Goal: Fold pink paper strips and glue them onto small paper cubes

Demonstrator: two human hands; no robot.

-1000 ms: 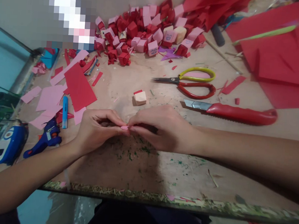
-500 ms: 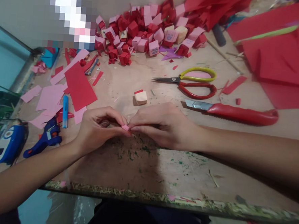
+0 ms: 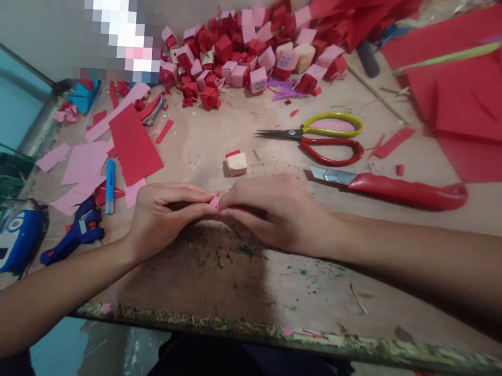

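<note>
Between the fingertips of both hands is a small folded piece of pink paper [image 3: 215,202]. My left hand [image 3: 164,208] pinches it from the left with thumb and forefinger. From the other side, my right hand [image 3: 270,209] grips its right end, and those fingertips cover part of it. Just beyond the hands, a small cream and red paper cube [image 3: 236,163] rests on the wooden table [image 3: 312,305]. Scissors [image 3: 317,137] with one yellow and one red handle lie past my right hand, and a red utility knife [image 3: 391,188] lies nearer, blade out.
Many pink and red paper cubes [image 3: 225,50] are heaped at the back. Pink and red paper pieces [image 3: 137,144], a blue marker [image 3: 110,188] and a blue glue gun [image 3: 78,231] lie left. A blue tape dispenser [image 3: 20,239] stands far left. Large red sheets [image 3: 472,111] cover the right.
Both hands stay together on the pink paper. My left fingers have shifted slightly up and right, and their gap has narrowed as they straighten. The paper's angle has changed a little.
</note>
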